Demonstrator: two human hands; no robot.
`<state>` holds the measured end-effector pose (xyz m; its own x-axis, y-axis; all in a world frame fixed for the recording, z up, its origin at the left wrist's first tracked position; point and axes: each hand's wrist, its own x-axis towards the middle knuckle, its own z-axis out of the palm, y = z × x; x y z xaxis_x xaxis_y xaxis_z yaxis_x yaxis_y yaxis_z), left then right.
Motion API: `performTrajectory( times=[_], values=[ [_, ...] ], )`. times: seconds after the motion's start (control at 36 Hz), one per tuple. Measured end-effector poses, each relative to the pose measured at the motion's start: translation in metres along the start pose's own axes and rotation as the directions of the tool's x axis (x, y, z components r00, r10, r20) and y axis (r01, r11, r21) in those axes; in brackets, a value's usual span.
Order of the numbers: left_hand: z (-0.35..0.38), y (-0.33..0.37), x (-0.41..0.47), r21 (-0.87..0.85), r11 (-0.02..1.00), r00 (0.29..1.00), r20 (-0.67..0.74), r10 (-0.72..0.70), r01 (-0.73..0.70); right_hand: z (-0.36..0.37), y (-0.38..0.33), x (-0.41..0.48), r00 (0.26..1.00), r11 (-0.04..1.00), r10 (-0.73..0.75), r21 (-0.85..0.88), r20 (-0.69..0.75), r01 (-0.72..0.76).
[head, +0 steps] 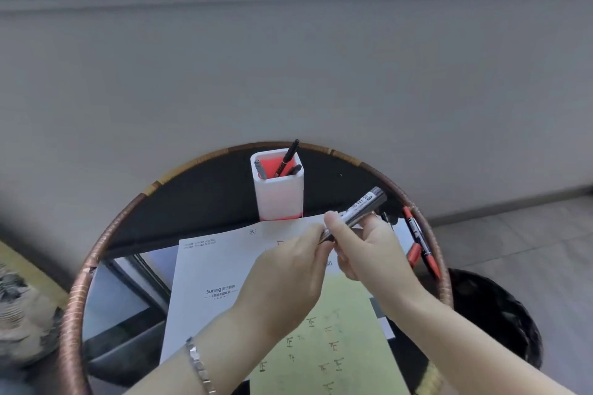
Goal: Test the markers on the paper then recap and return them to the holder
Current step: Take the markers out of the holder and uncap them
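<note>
My right hand (pixel 365 247) grips a thick grey-and-black marker (pixel 364 204) around its barrel, its far end pointing up and right. My left hand (pixel 288 269) pinches the marker's near end where the cap sits; the tip is hidden by my fingers. Both hands hover over a white printed sheet (pixel 211 276) and a pale yellow sheet (pixel 340 337) with several small marks. Behind them stands the white holder (pixel 278 199) with a red inside, holding three pens.
A round glass table with a woven rim (pixel 96 253) carries everything. Two red-and-black markers (pixel 420 244) lie near the right rim. A grey wall and a window sill rise behind. A dark object (pixel 500 314) sits on the floor at right.
</note>
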<state>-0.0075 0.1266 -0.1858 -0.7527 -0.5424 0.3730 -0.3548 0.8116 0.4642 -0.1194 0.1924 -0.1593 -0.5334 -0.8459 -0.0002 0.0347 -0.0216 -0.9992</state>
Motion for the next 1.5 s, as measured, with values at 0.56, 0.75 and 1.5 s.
performTrajectory(
  times=[0.56,0.75,1.5],
  values=[
    [-0.008,0.002,-0.003,-0.527,0.716,0.872,0.423,-0.247,0.458,-0.015,0.013,0.003,0.990,0.992,-0.105,-0.059,0.090,0.110],
    [-0.013,-0.026,-0.009,-0.418,0.689,0.805,0.342,-0.484,0.592,-0.067,-0.014,0.051,0.983,0.833,0.185,-0.530,-0.008,-0.161],
    [0.065,0.000,0.055,-0.231,0.827,0.855,0.220,-0.469,0.513,-0.073,0.052,0.066,0.993,0.486,0.104,-0.869,-0.052,-0.096]
  ],
)
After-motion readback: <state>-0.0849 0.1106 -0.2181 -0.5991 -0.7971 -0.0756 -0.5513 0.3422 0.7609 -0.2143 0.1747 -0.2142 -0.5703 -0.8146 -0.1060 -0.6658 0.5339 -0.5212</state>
